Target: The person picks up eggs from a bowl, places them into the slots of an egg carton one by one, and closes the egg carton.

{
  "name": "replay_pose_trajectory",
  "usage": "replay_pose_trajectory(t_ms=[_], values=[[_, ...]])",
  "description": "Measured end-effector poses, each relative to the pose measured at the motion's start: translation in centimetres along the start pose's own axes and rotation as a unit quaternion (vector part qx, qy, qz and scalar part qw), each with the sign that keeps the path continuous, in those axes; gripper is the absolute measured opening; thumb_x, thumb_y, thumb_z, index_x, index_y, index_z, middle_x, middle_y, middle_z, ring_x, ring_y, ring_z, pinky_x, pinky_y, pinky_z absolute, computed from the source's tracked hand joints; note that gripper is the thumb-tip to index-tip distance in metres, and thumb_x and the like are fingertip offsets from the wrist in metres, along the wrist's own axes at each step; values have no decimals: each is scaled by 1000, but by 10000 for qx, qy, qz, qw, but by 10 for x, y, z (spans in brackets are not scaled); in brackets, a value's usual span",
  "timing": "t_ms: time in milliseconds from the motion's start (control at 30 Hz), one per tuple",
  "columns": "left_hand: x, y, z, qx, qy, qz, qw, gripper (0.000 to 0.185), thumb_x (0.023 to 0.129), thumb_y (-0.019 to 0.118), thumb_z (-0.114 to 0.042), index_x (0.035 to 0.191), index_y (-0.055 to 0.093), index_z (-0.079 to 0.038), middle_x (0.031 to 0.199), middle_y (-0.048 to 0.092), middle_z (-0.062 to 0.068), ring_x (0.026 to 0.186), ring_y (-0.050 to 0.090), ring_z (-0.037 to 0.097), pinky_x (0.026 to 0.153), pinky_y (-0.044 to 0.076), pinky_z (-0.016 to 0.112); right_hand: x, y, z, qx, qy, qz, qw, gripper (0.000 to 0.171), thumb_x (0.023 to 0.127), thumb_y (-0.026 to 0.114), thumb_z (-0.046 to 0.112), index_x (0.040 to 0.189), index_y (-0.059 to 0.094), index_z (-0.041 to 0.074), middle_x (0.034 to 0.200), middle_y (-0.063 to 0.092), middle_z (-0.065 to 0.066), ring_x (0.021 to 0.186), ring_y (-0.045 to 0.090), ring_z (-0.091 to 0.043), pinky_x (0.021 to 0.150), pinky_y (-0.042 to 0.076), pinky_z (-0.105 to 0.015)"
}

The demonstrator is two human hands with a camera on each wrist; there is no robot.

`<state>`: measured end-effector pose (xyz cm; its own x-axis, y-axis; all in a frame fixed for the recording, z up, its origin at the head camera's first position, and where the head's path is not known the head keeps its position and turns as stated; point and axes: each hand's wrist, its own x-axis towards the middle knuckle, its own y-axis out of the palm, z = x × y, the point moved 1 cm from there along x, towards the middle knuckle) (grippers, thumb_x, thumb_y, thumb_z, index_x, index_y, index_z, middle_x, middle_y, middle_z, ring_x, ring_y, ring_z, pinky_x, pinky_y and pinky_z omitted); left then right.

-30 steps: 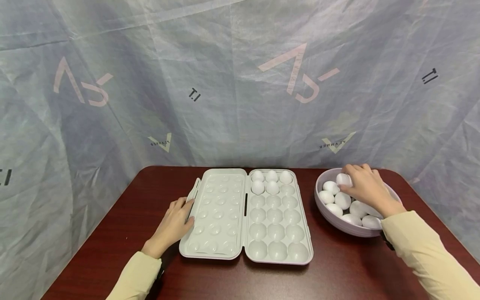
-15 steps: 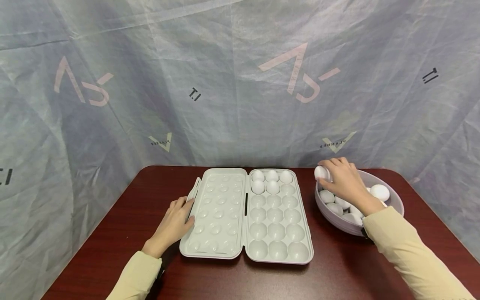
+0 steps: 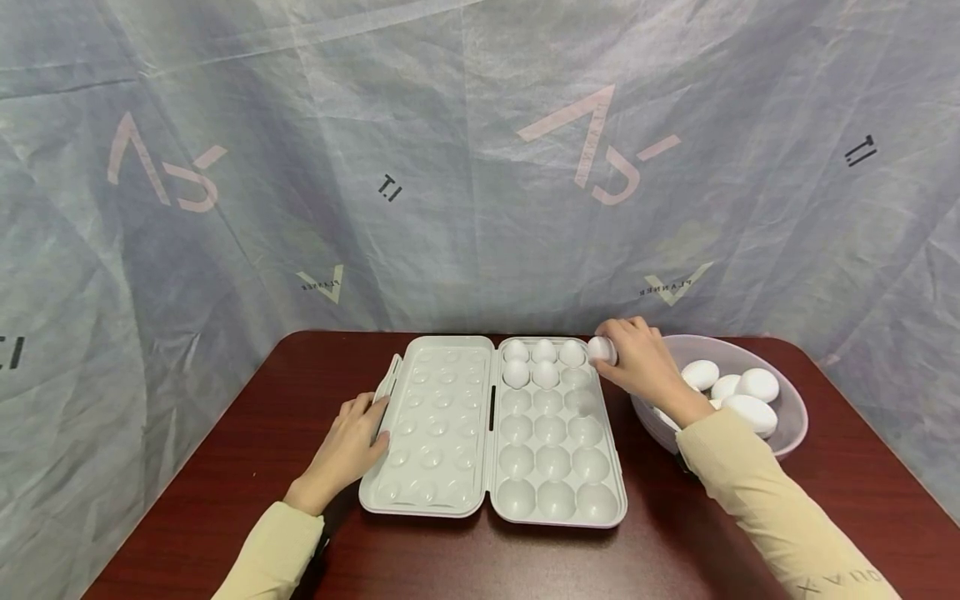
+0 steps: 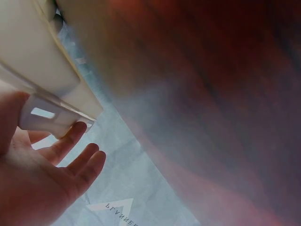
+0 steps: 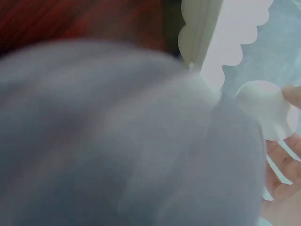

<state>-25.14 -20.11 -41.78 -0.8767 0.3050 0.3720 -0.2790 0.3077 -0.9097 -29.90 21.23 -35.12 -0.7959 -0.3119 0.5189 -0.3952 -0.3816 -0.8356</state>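
My right hand holds a white egg at its fingertips, beside the far right corner of the egg tray. In the right wrist view, the held egg shows at the right, with the thumb over it. Several eggs stand in the tray's far rows; the nearer hollows hold none. My left hand rests at the left edge of the open lid. In the left wrist view, its index fingertip touches the slotted latch flap, while the other fingers extend loosely.
A pale lilac bowl with several white eggs stands right of the tray, partly covered by the right forearm. Everything sits on a dark red table. A grey printed cloth hangs behind it.
My right hand has lifted an egg from the bowl and carried it left to the tray's far right corner. More of the bowl's right side shows. The left hand has stayed put.
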Motion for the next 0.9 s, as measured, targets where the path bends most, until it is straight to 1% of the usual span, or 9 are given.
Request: replay_pose_trajectory(t_ms=[133, 367, 500, 733, 900], values=[[-1, 0, 0, 2, -19, 19, 10000, 48, 79, 64, -11, 124, 53, 4, 120, 51, 22, 109, 47, 42, 82, 42, 51, 3, 13, 3, 48, 42, 69, 10000, 35, 72, 74, 23, 98, 59, 6, 98, 64, -14, 91, 51, -33, 73, 36, -46], [-1, 0, 0, 10, -17, 28, 10000, 49, 80, 65, -12, 124, 53, 4, 120, 51, 23, 109, 47, 43, 82, 42, 51, 7, 33, 5, 221, 361, 378, 9984, 37, 73, 75, 25, 100, 59, 7, 99, 64, -11, 92, 50, -31, 74, 35, -43], [-1, 1, 0, 0, -14, 23, 10000, 49, 80, 65, -12, 124, 53, 4, 120, 51, 23, 109, 46, 42, 82, 42, 51, 7, 42, 4, 197, 457, 425, 9979, 38, 72, 76, 25, 101, 59, 6, 97, 64, -10, 91, 50, -31, 72, 35, -42], [-1, 2, 1, 14, 2, 23, 10000, 48, 80, 65, -12, 124, 53, 3, 120, 51, 22, 110, 47, 42, 82, 42, 51, 5, 53, 1, 110, 607, 592, 9963, 37, 73, 75, 25, 99, 58, 7, 96, 65, -10, 90, 51, -31, 71, 36, -43], [-1, 1, 0, 38, 4, 14, 10000, 48, 79, 65, -12, 124, 53, 3, 119, 51, 22, 109, 47, 42, 83, 42, 52, 5, 55, 1, 76, 568, 639, 9963, 36, 72, 76, 24, 99, 58, 7, 94, 66, -9, 92, 51, -32, 73, 36, -44]])
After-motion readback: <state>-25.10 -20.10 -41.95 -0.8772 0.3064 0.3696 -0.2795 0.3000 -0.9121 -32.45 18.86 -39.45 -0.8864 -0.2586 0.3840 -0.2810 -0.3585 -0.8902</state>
